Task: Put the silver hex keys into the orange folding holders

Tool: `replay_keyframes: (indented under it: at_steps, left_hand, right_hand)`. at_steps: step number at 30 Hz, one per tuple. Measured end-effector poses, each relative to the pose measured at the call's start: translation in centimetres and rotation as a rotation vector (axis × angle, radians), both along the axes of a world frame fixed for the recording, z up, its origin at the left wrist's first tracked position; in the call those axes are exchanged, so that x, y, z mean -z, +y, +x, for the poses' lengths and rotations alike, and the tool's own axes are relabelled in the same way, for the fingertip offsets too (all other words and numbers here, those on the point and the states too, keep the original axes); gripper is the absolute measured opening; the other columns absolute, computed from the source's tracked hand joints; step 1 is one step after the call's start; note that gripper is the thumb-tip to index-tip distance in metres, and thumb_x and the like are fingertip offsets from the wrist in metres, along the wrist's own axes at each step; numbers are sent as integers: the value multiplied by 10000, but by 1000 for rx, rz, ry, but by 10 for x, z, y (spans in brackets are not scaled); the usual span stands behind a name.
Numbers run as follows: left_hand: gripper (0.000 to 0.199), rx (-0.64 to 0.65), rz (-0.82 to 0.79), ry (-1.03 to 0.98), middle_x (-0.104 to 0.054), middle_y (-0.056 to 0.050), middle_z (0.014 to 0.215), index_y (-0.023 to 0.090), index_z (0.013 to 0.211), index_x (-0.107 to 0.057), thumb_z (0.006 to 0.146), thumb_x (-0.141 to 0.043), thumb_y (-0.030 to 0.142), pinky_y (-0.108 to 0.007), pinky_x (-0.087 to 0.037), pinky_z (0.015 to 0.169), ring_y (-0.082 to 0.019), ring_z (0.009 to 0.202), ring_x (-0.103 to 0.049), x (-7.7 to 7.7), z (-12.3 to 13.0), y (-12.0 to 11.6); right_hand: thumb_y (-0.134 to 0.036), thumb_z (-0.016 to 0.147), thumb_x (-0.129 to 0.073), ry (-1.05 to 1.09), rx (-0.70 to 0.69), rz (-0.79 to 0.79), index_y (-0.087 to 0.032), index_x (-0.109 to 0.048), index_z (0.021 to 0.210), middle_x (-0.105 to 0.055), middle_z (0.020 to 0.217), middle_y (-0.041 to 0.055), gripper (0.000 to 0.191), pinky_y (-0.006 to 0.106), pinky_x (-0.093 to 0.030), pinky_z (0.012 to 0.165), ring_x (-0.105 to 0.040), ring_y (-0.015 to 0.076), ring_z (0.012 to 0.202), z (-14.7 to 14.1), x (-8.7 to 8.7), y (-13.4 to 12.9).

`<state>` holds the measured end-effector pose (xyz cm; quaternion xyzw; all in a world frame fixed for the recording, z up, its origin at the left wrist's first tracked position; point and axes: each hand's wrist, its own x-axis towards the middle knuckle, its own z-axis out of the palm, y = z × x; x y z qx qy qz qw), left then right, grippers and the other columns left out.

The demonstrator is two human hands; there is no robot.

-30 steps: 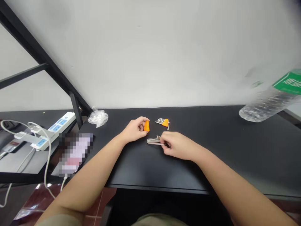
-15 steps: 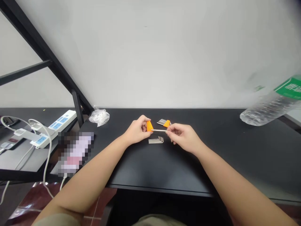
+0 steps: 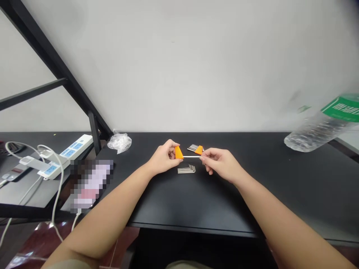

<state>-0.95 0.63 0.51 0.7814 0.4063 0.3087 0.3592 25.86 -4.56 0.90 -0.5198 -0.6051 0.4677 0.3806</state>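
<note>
My left hand (image 3: 165,158) is closed on an orange hex key holder (image 3: 178,152), pinched upright above the black table. Between my right thumb and fingers is one end of a silver hex key (image 3: 192,157); my right hand (image 3: 217,161) is closed on it. The key's far end meets the holder's lower edge; whether it sits inside a hole I cannot tell. Just below lies a neat row of several loose L-shaped hex keys (image 3: 186,169). Behind my right fingers rests a second orange holder (image 3: 199,150) with several keys in it.
Crumpled clear plastic (image 3: 120,142) lies at the table's back left. A large plastic bottle (image 3: 314,130) with a green label lies at the right. On the left are a white power strip (image 3: 67,155), cables and a blurred-out phone (image 3: 92,185). The black tabletop (image 3: 193,205) ends near my lap.
The hex key has come level with the holder's lower edge, where it was slightly slanted before. Both hands have barely moved. The whole view has shifted slightly.
</note>
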Motion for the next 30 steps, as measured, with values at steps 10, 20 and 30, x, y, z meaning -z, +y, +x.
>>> replay_keyframes:
  at_steps: [10, 20, 30]
  left_hand:
    - [439, 45, 183, 144, -691, -37, 991, 222, 1191, -591, 797, -742, 344, -323, -528, 781, -194, 860, -655, -2, 22, -17]
    - [541, -122, 209, 228, -708, -2, 944, 236, 1332, -541, 800, -638, 221, -323, -509, 804, -189, 823, -669, -6, 10, -10]
    - [491, -98, 198, 187, -700, 8, 935, 250, 1248, -600, 762, -632, 192, -310, -510, 815, -174, 799, -654, -5, 14, -12]
  right_hand:
    - [-528, 868, -717, 41, -54, 9, -226, -597, 921, -645, 609, -20, 329, 288, -505, 475, -608, 165, 494, -40, 13, -7]
    - [-245, 961, -583, -699, -361, 545, -240, -707, 1014, -645, 1082, 73, 134, 343, -524, 739, -640, 191, 828, -14, 7, -14]
    - [-136, 898, -559, -1090, -338, 668, -183, -656, 828, -630, 859, 89, 128, 359, -432, 669, -556, 194, 671, -30, 11, -23]
